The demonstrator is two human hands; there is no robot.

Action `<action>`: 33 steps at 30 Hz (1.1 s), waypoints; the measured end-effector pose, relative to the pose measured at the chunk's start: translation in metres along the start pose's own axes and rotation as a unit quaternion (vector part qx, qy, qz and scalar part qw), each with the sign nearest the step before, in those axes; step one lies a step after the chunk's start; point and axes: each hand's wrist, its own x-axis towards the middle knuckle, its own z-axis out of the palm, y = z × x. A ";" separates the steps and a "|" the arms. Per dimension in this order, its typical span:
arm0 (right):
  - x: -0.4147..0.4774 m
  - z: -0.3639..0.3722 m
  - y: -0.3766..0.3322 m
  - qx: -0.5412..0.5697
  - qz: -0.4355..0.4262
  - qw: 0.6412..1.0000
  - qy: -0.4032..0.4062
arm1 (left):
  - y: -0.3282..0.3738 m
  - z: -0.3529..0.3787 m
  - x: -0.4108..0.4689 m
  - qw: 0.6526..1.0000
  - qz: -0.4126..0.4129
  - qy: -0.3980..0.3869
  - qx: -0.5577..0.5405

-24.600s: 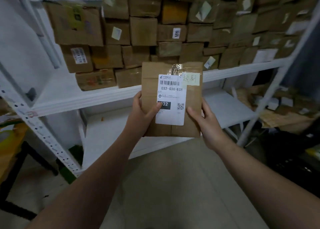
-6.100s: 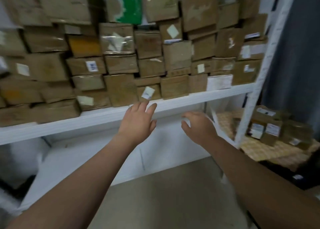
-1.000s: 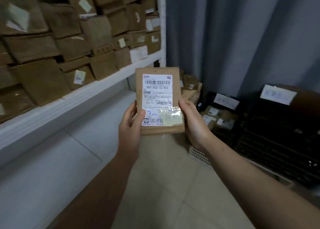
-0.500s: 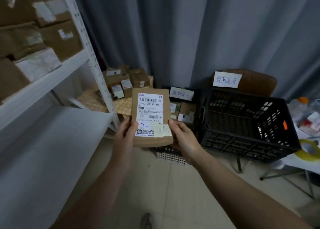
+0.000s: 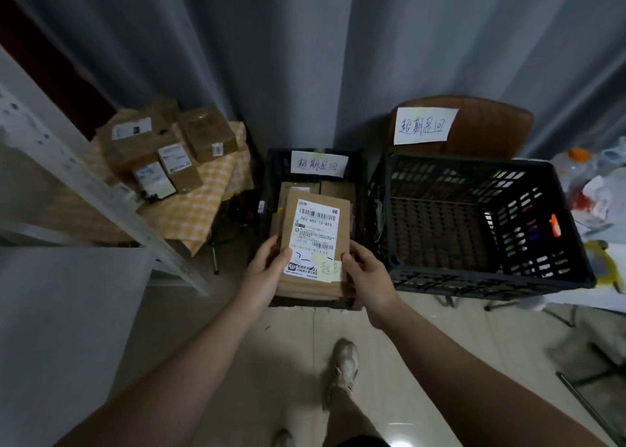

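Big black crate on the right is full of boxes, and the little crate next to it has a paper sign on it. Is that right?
Not quite. The head view shows the big black crate empty, its bottom bare. The boxes lie in the little crate next to it, seen behind the brown parcel, and that crate does have a paper sign.

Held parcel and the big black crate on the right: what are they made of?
Parcel: brown cardboard, matte, judging by its flat tan faces and creased edges; white printed paper label, slightly glossy. Crate: probably moulded black plastic, faint sheen, going by the regular slotted lattice in walls and floor.
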 end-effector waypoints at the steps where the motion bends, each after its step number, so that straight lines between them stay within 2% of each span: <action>1: 0.015 -0.005 0.000 -0.010 0.003 1.000 0.002 | -0.002 0.007 0.016 1.000 -0.009 -0.004 0.010; 7: 0.104 -0.029 0.004 -0.071 0.051 0.996 0.012 | -0.020 0.045 0.104 0.996 -0.055 -0.051 0.044; 13: 0.179 -0.016 0.050 -0.179 0.093 0.979 0.023 | -0.093 0.067 0.187 0.986 -0.107 -0.081 0.103; 17: 0.218 -0.003 0.089 -0.203 0.164 0.964 0.048 | -0.148 0.076 0.228 0.976 -0.139 -0.102 0.130; 23: 0.257 0.003 0.132 -0.174 0.194 0.964 0.049 | -0.184 0.086 0.262 0.970 -0.154 -0.129 0.137; 29: 0.283 0.012 0.151 -0.427 0.204 0.881 0.027 | -0.188 0.091 0.282 0.971 -0.218 -0.099 -0.015; 31: 0.290 0.015 0.158 -0.448 0.203 0.870 0.040 | -0.190 0.089 0.288 0.961 -0.241 -0.133 -0.003; 33: 0.298 0.018 0.163 -0.448 0.220 0.865 0.050 | -0.190 0.088 0.296 0.952 -0.217 -0.202 0.074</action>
